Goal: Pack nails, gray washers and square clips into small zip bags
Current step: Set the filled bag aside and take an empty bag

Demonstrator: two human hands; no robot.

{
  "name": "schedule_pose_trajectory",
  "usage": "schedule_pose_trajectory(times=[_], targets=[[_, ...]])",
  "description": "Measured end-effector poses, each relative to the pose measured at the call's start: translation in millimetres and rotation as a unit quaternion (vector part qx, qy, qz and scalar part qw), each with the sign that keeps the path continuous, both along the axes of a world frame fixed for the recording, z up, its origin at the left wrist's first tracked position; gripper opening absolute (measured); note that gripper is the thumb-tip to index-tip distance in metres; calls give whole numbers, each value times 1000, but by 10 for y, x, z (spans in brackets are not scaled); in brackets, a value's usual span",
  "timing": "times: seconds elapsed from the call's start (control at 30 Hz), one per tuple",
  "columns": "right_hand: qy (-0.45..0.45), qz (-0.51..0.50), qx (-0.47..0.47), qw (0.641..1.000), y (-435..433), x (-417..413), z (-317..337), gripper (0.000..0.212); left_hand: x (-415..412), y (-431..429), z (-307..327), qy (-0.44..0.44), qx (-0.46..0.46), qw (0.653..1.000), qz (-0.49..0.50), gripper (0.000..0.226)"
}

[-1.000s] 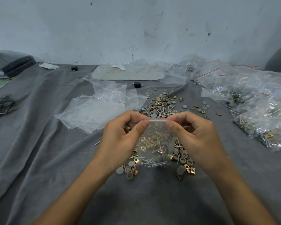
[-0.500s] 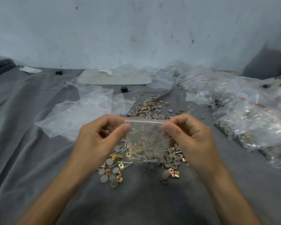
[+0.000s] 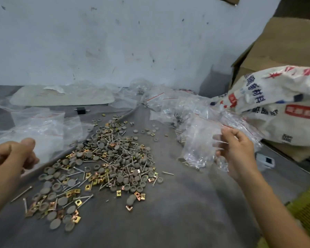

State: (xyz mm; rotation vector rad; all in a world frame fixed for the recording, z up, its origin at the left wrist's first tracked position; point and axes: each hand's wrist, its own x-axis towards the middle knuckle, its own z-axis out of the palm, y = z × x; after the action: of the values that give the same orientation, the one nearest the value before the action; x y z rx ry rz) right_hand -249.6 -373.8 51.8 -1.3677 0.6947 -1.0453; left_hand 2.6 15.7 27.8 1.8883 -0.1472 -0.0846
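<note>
Two hands, one loose heap, one bag in hand. The left hand (image 3: 9, 158), at 9 o'clock, has its fingers curled in under a raised thumb and holds nothing that we can see. The right hand (image 3: 238, 154), at 3 o'clock, pinches the edge of one small zip bag (image 3: 200, 145). The bag is blurred, and we make out nails lying along its bottom.

The heap (image 3: 111, 158) lies at the centre and trails toward 7 o'clock. It mixes nails (image 3: 21, 194), gray washers (image 3: 63, 201) and square clips (image 3: 118, 193), each too many for us to count.

At 10 o'clock we see a spread of empty bags (image 3: 43, 126). They overlap, so we cannot number them. From 12 to 2 o'clock we find a mound of filled bags (image 3: 183, 108), some with red seal strips.

We count one of each of the following:
- black block (image 3: 81, 110) at 11 o'clock
- pale flat board (image 3: 70, 97) beyond the block
- printed woven sack (image 3: 284, 108) at 2 o'clock
- cardboard box (image 3: 284, 51) behind the sack
- small white device (image 3: 266, 160) at 3 o'clock, just beyond the right hand

The worktop is covered by a gray cloth (image 3: 186, 212), creased at 9 o'clock. Behind it stands a pale, scuffed and speckled wall (image 3: 115, 42).
</note>
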Motion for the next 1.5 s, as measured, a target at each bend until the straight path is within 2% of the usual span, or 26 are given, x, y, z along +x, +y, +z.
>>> schedule_pose_trajectory(times=[0.07, 0.17, 0.23, 0.3, 0.37, 0.43, 0.57, 0.63, 0.77, 0.83, 0.9, 0.93, 1.0, 1.03, 1.07, 1.13, 1.17, 1.23, 1.3, 1.37, 1.5], targets=[[50, -58, 33, 997, -399, -138, -78, 12, -20, 68, -106, -84, 31, 996, 8, 49], [108, -130, 66, 983, -763, -345, -238, 38, -39, 203, -194, -142, 48, 989, 5, 29], [157, -188, 15, 969, -780, -410, -310, 58, 125, 262, -261, -177, 89, 980, 18, 11], [202, -220, -82, 951, -630, -381, -341, 67, 319, 306, -365, -187, 172, 967, 31, 21], [181, -163, -152, 958, -363, -196, -356, 54, 471, 322, -475, -154, 302, 940, 41, 47], [154, -59, -207, 964, -17, 83, -373, 40, 528, 289, -526, -97, 388, 916, 35, 60], [123, 133, -271, 946, 752, 617, -424, 28, 613, 249, -565, -152, 406, 899, 60, 28], [124, 197, -293, 927, 1031, 850, -459, 22, 668, 250, -522, -171, 414, 891, 77, 24], [122, 298, -302, 897, 1367, 1176, -523, 14, 709, 197, -326, -246, 366, 894, 82, 30], [123, 329, -314, 882, 1421, 1281, -561, 12, 649, 122, -185, -290, 311, 903, 60, 30], [131, 348, -302, 878, 1435, 1378, -568, 12, 539, 24, -24, -294, 247, 923, 15, 28], [133, 352, -290, 880, 1434, 1430, -569, 12, 483, -30, 63, -270, 191, 943, -24, 28], [127, 352, -235, 897, 1427, 1537, -547, 13, 360, -152, 237, -150, 15, 977, -150, 31], [120, 366, -172, 907, 1429, 1578, -520, 16, 302, -197, 309, -76, -85, 971, -211, 33], [109, 401, -94, 905, 1441, 1604, -485, 30, 266, -228, 355, -17, -166, 953, -252, 35], [55, 495, 85, 863, 1458, 1614, -455, 61, 223, -273, 374, 52, -268, 919, -284, 38], [24, 525, 154, 837, 1454, 1605, -450, 64, 193, -298, 348, 71, -290, 912, -282, 35], [-18, 551, 191, 812, 1443, 1558, -455, 60, 162, -350, 211, 74, -254, 934, -241, 23], [-32, 534, 163, 829, 1438, 1528, -460, 40, 138, -379, 52, 43, -167, 967, -189, 39], [-22, 501, 147, 853, 1414, 1523, -490, 14, 106, -384, -96, 32, -113, 983, -141, 39], [4, 493, 178, 851, 1398, 1545, -526, 21, 81, -425, -325, 24, -57, 996, -67, 37]])
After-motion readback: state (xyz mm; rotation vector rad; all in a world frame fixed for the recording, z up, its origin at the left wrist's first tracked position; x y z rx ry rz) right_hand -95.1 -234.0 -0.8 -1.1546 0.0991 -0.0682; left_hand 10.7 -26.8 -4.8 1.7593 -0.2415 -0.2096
